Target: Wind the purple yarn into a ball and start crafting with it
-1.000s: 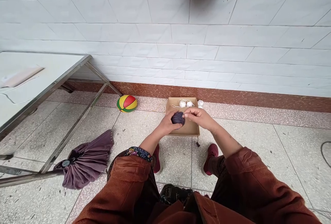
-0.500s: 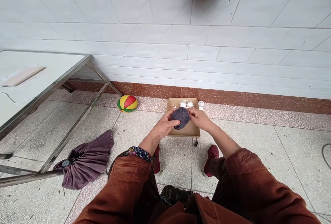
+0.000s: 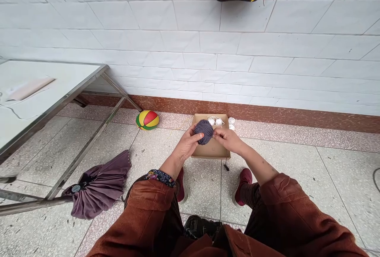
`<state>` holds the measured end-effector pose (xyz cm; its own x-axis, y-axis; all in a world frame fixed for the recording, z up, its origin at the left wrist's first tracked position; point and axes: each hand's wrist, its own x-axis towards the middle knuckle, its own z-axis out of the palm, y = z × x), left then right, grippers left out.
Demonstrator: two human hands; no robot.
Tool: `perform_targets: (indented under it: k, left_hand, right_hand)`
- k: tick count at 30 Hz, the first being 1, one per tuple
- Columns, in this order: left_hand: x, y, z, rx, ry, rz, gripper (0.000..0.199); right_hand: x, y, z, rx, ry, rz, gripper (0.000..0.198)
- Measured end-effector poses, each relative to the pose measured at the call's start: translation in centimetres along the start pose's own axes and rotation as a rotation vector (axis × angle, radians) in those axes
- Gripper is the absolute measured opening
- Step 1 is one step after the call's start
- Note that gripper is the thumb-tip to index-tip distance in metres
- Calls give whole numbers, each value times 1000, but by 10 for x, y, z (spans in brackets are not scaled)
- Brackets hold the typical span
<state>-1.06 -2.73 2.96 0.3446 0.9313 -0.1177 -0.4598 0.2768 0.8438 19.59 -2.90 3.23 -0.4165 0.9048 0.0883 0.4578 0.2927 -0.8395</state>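
The left hand point(image 3: 187, 145) holds the dark grey yarn ball point(image 3: 204, 130) from its left side, the thumb lying across it. The right hand point(image 3: 229, 139) has its fingertips pinched together at the ball's right side; whether a strand is between them, I cannot tell. The left grip should probably be firm but not squeezing, so the wraps do not loosen. Below it is the cardboard box point(image 3: 210, 151); in its far part lie two white yarn balls point(image 3: 219, 122), better kept apart.

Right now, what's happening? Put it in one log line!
left hand: holding dark purple-grey round yarn ball | right hand: pinching at its right edge | beneath: shallow brown cardboard box, two white round balls inside
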Motion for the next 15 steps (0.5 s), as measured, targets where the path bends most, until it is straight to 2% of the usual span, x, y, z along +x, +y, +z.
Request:
perform_targets:
  k: [3, 5, 7, 9, 10, 13, 15]
  left_hand:
    - [4, -2, -2, 141, 81, 40, 59]
    - [5, -4, -2, 373, 149, 66, 62]
    - [4, -6, -1, 652, 161, 97, 64]
    - [2, -7, 1, 816, 70, 96, 70]
    - [0, -8, 2, 823, -11, 75, 76]
    - [-4, -7, 5, 648, -264, -11, 96]
    - [-7, -5, 7, 491, -387, -24, 100]
  right_hand:
    - [-4, -5, 0, 48, -104, -71, 18]
    - [-7, -9, -3, 89, -148, -115, 20]
    - [-7, -12, -7, 117, -149, -133, 21]
    - [-6, -13, -11, 118, -100, -138, 22]
    - [-5, -12, -14, 113, -67, -143, 22]
    - [1, -5, -18, 118, 27, -161, 22]
    - [4, 2, -19, 128, 83, -141, 24]
